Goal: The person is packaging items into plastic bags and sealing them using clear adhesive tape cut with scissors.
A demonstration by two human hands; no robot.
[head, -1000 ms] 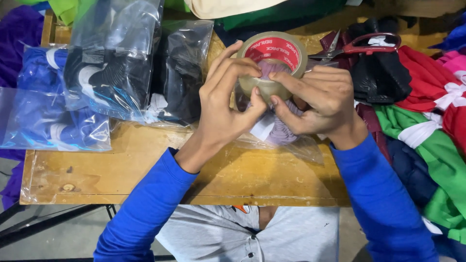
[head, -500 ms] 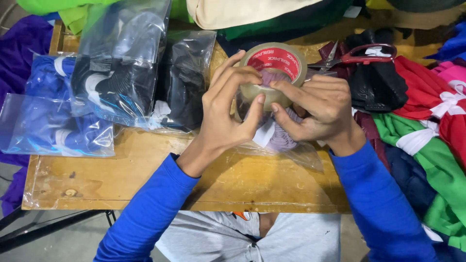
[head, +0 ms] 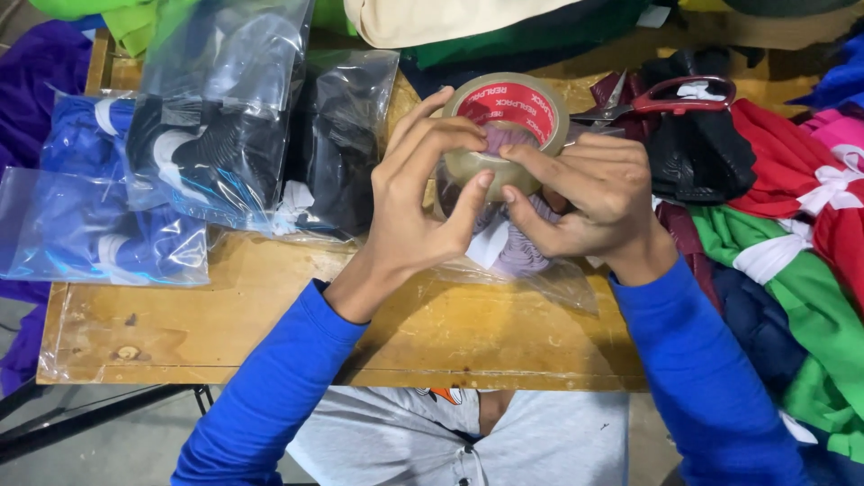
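Both hands together on a tape roll [head: 507, 115]: left hand [head: 416, 211] pinches its near edge, right hand [head: 589, 193] grips the other side. Roll held above a clear bag [head: 531, 265] on the worktop [head: 270, 315]. Scissors [head: 670, 94] lie just beyond, on dark cloth.

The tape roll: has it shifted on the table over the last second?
No, barely. The tape roll stays held by both hands just left of the red-handled scissors; the slight shift matches the whole view's, so it looks like camera motion.
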